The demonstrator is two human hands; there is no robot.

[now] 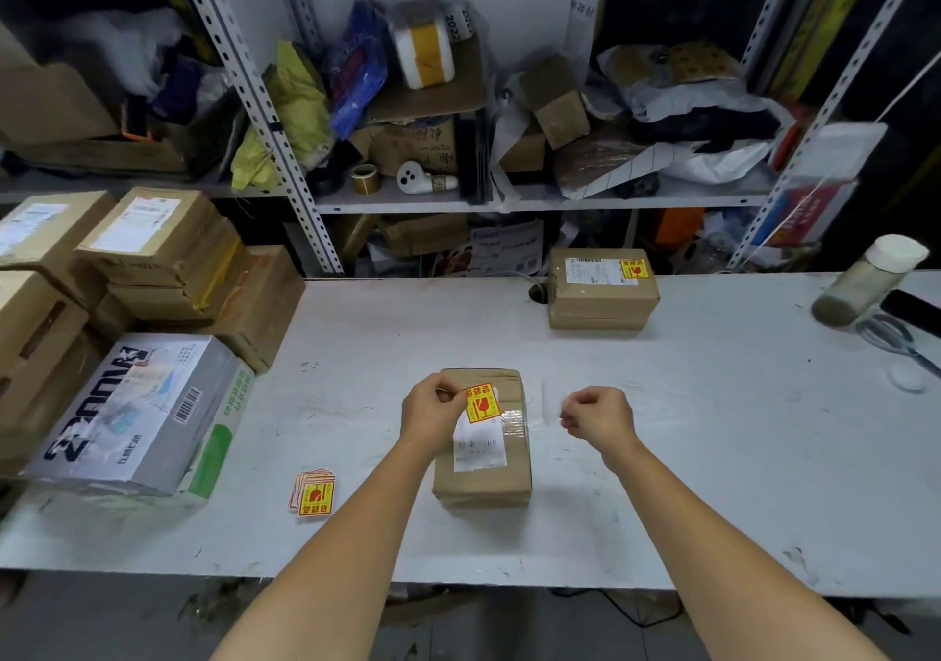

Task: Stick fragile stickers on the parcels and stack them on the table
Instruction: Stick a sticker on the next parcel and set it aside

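Observation:
A small brown parcel (483, 477) with a white shipping label lies on the white table (713, 431) in front of me. My left hand (433, 413) pinches a yellow and red fragile sticker (481, 402) just over the parcel's far top. To the right of the parcel, my right hand (601, 418) has curled fingers pinching a pale, blurred backing sheet (551, 398). A small pile of fragile stickers (313, 495) lies on the table to the left. At the back stands a parcel stack (603, 294) with a fragile sticker on top.
Unstickered cardboard boxes (153, 243) and a large grey printed box (137, 416) fill the table's left end. A bottle (865, 278) and scissors (891, 339) are at the far right. Metal shelves (407, 197) full of packages stand behind the table.

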